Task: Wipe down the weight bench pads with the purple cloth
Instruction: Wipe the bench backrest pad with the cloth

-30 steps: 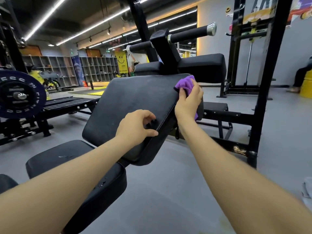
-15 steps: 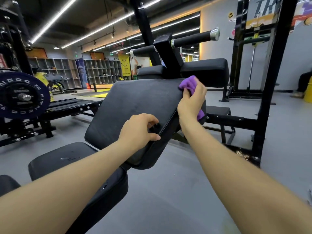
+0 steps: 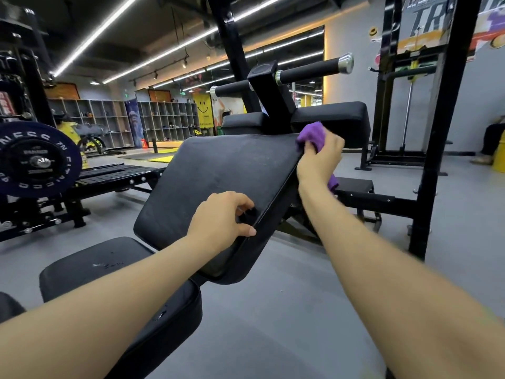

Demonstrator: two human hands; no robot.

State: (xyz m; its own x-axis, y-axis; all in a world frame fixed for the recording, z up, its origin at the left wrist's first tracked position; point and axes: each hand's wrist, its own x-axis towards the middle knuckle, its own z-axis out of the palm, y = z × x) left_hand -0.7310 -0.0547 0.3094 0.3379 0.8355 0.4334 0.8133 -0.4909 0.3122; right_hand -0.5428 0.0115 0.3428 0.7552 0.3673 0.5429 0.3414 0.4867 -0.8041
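Near: left hand (image 3: 221,217) curled over back pad (image 3: 218,170) side edge; far: right hand (image 3: 318,157), fingers (image 3: 308,149) closed around purple cloth (image 3: 311,132) at pad's top corner; risk: cloth snagging on corner, slipping from grasp.

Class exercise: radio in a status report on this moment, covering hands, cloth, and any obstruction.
Right hand shut on purple cloth at backrest pad top right corner. Left hand grips pad's right edge. Nothing in the way.
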